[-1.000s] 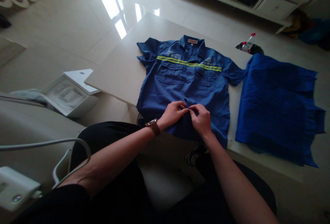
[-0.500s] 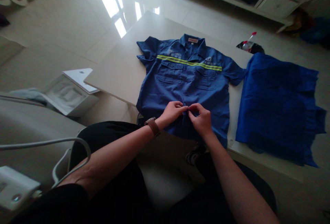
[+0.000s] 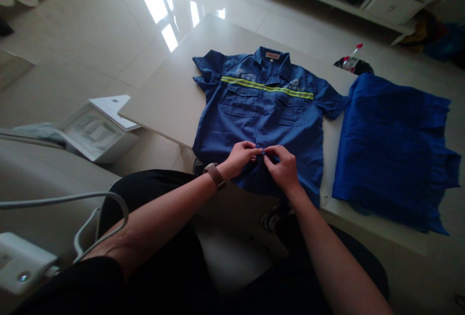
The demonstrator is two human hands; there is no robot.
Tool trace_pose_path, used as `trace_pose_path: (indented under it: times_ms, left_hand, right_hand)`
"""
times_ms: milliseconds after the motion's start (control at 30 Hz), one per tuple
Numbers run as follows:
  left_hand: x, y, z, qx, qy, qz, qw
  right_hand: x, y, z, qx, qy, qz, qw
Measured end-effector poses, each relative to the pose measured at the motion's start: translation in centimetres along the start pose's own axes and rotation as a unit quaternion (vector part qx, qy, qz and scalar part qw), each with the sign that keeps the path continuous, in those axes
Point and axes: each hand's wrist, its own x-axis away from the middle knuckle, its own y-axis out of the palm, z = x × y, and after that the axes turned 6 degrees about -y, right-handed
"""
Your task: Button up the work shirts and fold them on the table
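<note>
A blue short-sleeved work shirt (image 3: 232, 126) lies front up, with its collar pointing away from me and a yellow reflective stripe across the chest. My left hand (image 3: 242, 156) pinches the front placket low on the shirt. Fingertip to fingertip with it, my right hand (image 3: 283, 167) pinches the same edge from the other side. The bit of cloth between the fingers is slightly raised; whether a button is there is too small to make out. A brown-strapped watch (image 3: 215, 175) is on my left wrist.
The shirt rests on a pale table (image 3: 160, 97). Folded blue cloth (image 3: 388, 155) lies at its right end. Beyond stand bottles with red caps (image 3: 350, 63) and a white cabinet (image 3: 392, 7). An open white box (image 3: 98, 131) sits left, near a white cable (image 3: 65, 202).
Both hands stay at the shirt's lower placket, with the fingertips shifted very slightly. The shirt and the folded cloth lie as before.
</note>
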Motion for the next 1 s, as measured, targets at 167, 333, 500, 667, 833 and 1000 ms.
trace_pose_path:
  times_ms: [167,333,500,667,833,1000]
  left_hand:
    - [0.3,0.1,0.2,-0.016,0.017,0.009,1.000]
    - [0.5,0.0,0.5,-0.033,0.041,-0.004,0.999]
    - [0.4,0.1,0.6,-0.015,0.035,-0.020,0.999]
    - [0.3,-0.1,0.5,-0.058,0.040,-0.040,0.997]
    - [0.5,-0.8,1.0,-0.196,0.042,-0.090,0.976]
    - [0.4,-1.0,1.1,-0.213,0.022,-0.116,0.970]
  right_hand:
    - [0.2,-0.1,-0.2,0.044,-0.046,-0.018,0.998]
    - [0.6,-0.3,-0.2,0.090,-0.086,-0.032,0.992]
    - [0.9,-0.2,-0.3,0.067,-0.099,-0.010,0.993]
    - [0.9,0.0,-0.6,0.042,-0.075,0.009,0.996]
    - [1.0,0.3,-0.7,0.034,-0.059,0.007,0.998]
    - [1.0,0.1,-1.0,0.030,-0.079,0.011,0.996]
